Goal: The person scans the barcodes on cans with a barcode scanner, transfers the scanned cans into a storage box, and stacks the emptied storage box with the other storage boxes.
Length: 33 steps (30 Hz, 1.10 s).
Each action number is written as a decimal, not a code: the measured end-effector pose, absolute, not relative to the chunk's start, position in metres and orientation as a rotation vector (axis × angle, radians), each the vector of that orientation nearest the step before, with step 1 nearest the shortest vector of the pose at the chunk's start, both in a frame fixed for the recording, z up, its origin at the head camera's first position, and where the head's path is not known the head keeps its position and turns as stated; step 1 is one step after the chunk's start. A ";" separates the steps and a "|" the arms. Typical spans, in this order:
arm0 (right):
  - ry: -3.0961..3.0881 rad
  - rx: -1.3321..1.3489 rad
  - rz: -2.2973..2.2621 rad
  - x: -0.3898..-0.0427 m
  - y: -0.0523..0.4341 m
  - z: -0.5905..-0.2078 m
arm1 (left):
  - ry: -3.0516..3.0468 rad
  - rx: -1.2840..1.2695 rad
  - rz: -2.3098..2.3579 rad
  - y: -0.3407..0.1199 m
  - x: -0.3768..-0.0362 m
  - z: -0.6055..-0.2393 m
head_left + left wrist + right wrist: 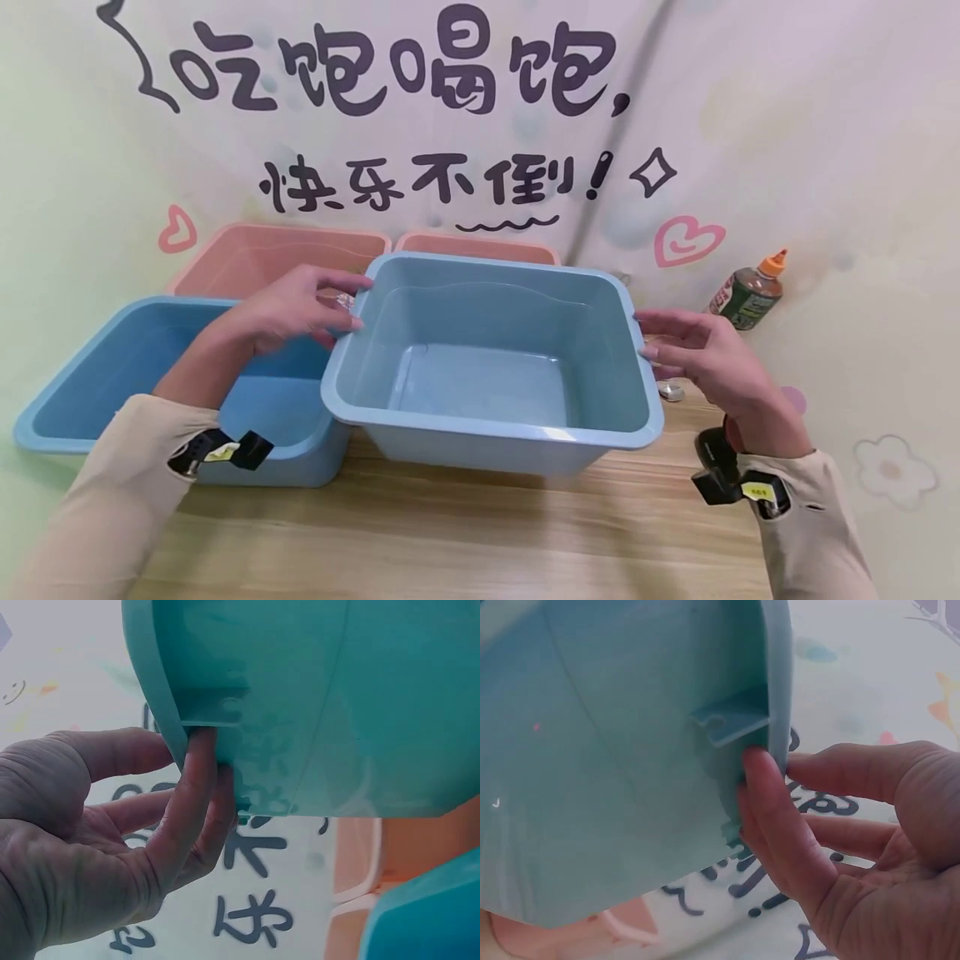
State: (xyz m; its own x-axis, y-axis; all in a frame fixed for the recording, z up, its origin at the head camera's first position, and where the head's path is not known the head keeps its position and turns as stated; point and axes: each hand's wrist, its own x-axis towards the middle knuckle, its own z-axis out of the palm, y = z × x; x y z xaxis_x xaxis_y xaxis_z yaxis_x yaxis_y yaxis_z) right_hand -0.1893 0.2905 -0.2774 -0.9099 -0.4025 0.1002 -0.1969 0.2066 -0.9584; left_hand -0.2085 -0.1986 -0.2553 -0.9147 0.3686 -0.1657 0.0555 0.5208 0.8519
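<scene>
A light blue plastic basin (pixel 480 383) is held off the table between my two hands, its inside tilted toward the head camera, with nothing in it. My left hand (pixel 296 312) grips the left rim; in the left wrist view its fingers (pixel 196 780) hook under the lip while the thumb lies on the outer edge. On the opposite side my right hand (pixel 705 354) pinches the right rim the same way, fingers (pixel 772 802) beneath the lip as the right wrist view shows.
A darker blue basin (pixel 82 375) stands at the left beneath my left forearm. Two pink basins (pixel 277 250) are behind, against the lettered wall cloth. At the right back stands a sauce bottle (pixel 752 293) with an orange cap. Wooden tabletop (pixel 450 533) spreads in front.
</scene>
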 end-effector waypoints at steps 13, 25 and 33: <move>2.208 -0.589 -1.845 -0.200 0.255 -0.252 | 2.618 0.343 1.263 -0.241 -0.216 -0.228; 1.987 -0.752 -2.035 -0.211 0.240 -0.233 | 2.559 0.317 1.319 -0.262 -0.219 -0.217; 2.050 -0.692 -2.028 -0.213 0.222 -0.224 | 2.698 0.303 1.179 -0.284 -0.218 -0.204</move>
State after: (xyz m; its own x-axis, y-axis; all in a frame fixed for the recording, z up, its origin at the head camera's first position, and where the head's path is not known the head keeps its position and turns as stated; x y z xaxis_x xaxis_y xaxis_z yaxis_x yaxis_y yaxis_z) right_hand -0.2127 0.2216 -0.2240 -0.8764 -0.4400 0.1958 -0.2006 -0.0361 -0.9790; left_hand -0.2182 -0.2840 -0.2043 -0.9628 0.2570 -0.0836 0.1133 0.6647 0.7385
